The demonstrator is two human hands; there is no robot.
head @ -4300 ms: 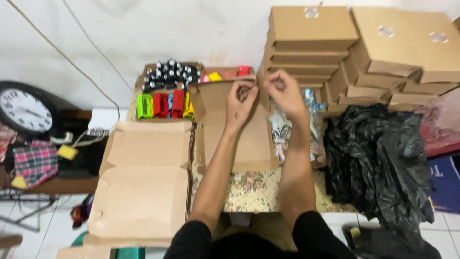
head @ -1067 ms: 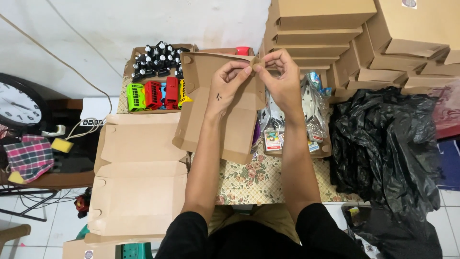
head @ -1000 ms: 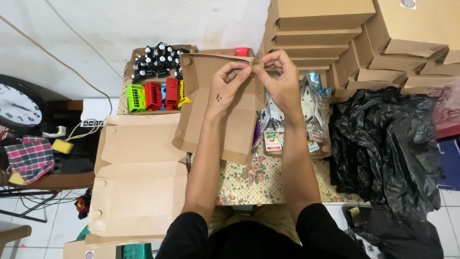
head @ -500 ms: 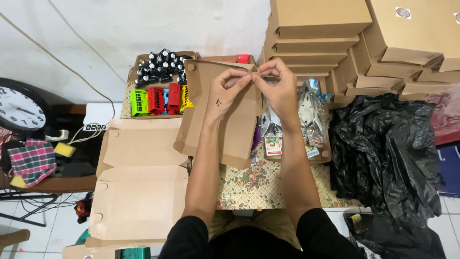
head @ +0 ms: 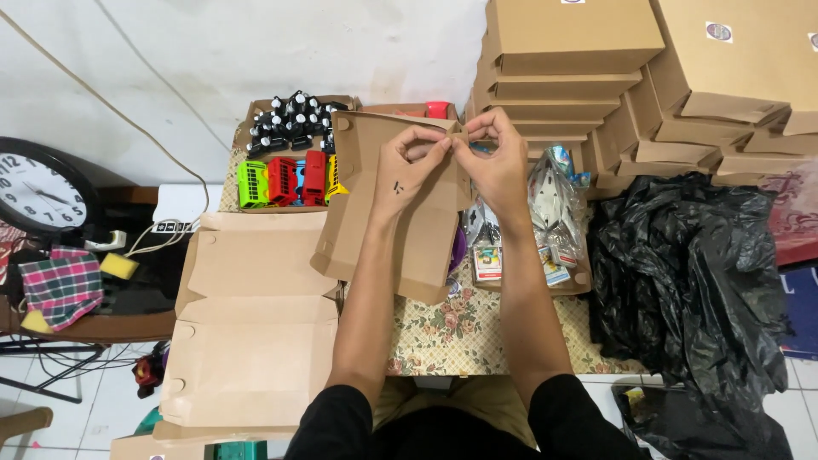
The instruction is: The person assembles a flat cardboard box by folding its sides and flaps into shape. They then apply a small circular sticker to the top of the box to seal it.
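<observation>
Brown flat cardboard box blank [head: 400, 213] hangs above my bench [head: 443, 328], its top edge pinched by my left hand [head: 411, 166] and right hand [head: 497, 162]. Folding seems barely begun; I think its panels remain unshaped.

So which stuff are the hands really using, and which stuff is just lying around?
In use:
- left hand and right hand, pinching the top edge of the brown cardboard sheet

Lying about:
- flat cardboard on the left
- stack of closed boxes
- colourful toy buses
- black plastic bag
- wall clock
- checked cloth
</observation>
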